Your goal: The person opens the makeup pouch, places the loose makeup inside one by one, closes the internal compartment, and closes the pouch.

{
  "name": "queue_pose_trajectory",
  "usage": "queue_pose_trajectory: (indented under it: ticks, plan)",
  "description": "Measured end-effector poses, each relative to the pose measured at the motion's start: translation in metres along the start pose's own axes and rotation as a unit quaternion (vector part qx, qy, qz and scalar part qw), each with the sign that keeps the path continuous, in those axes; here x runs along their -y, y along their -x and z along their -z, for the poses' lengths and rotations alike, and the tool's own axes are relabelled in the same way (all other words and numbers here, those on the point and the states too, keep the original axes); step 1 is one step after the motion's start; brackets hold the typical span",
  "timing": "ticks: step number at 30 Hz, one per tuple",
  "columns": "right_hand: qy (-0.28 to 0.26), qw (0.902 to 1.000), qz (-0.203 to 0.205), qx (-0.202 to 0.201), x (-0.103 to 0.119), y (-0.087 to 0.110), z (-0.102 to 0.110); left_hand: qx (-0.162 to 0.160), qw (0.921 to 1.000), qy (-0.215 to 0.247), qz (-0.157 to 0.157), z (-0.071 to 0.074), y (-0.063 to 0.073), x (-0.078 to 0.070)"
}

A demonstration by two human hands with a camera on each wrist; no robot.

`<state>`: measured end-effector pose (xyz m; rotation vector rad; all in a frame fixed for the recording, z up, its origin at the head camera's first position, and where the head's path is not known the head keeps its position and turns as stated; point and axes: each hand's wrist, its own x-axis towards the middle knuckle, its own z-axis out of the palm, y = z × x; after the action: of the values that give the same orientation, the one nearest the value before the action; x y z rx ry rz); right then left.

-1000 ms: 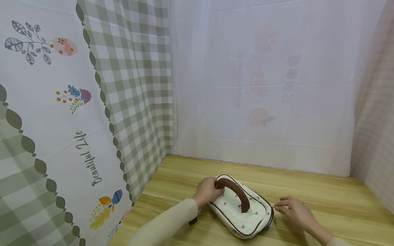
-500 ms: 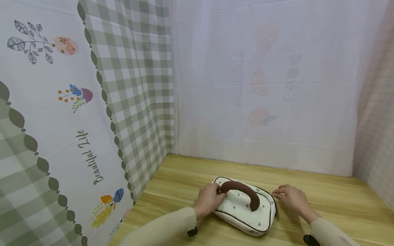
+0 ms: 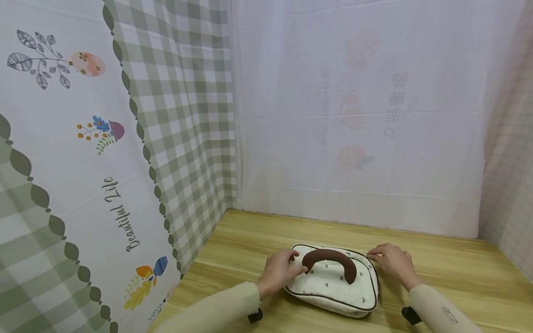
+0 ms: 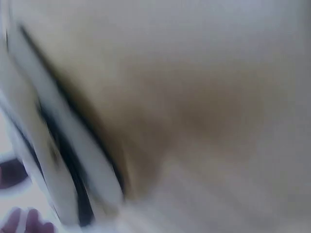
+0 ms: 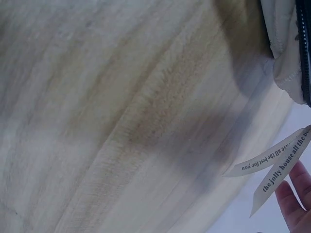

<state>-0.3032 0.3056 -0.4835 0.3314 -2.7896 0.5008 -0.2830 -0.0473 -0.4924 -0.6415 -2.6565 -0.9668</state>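
Note:
A white cosmetic bag (image 3: 326, 282) with small dark bow prints, dark piping and a brown padded handle (image 3: 331, 255) lies on the table. My left hand (image 3: 280, 270) rests at its left end, the thumb beside the handle's base and the fingers loosely bent. At the far right corner, my right hand (image 3: 392, 260) pinches the zipper pull, itself mostly hidden by the fingertips. Close to the right fingers, the right wrist view shows a printed ribbon (image 5: 279, 167) and the dark zipper (image 5: 305, 48). The left wrist view is blurred, with the bag's side (image 4: 63, 131) at left.
The wood-grain table (image 3: 250, 231) extends around the bag. A green checked cloth (image 3: 187, 115) hangs at left, and a white cloth (image 3: 358, 115) closes off the back. Dark wrist straps (image 3: 411, 315) show below the sleeves.
The bag has turned counterclockwise and lies more nearly crosswise. My right hand has moved away from me along with the bag's corner. The left fingers have come off the handle's end.

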Motion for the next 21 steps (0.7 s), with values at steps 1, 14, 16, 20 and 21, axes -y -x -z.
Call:
queue_pose_trajectory:
  ticks: [1, 14, 16, 20, 21]
  plan:
    - [0.0, 1.0, 0.0, -0.001, 0.0, 0.0, 0.0, 0.016, 0.9998, 0.009, -0.008, 0.004, -0.004, 0.003]
    - [-0.018, 0.9996, -0.017, 0.012, -0.001, 0.002, -0.003, 0.197, 0.977, 0.056, -0.058, 0.013, -0.045, 0.023]
    - [-0.019, 0.9996, -0.017, 0.012, -0.001, 0.002, -0.003, 0.202, 0.9766, 0.053, -0.05, 0.01, -0.046, 0.024]
    - [-0.019, 0.9996, -0.015, 0.013, -0.001, 0.001, -0.003, 0.203, 0.9777, 0.04, -0.037, 0.005, -0.047, 0.026]
    - [-0.018, 0.9996, -0.014, 0.013, -0.001, 0.001, -0.003, 0.204, 0.9772, 0.045, -0.037, 0.004, -0.047, 0.026]
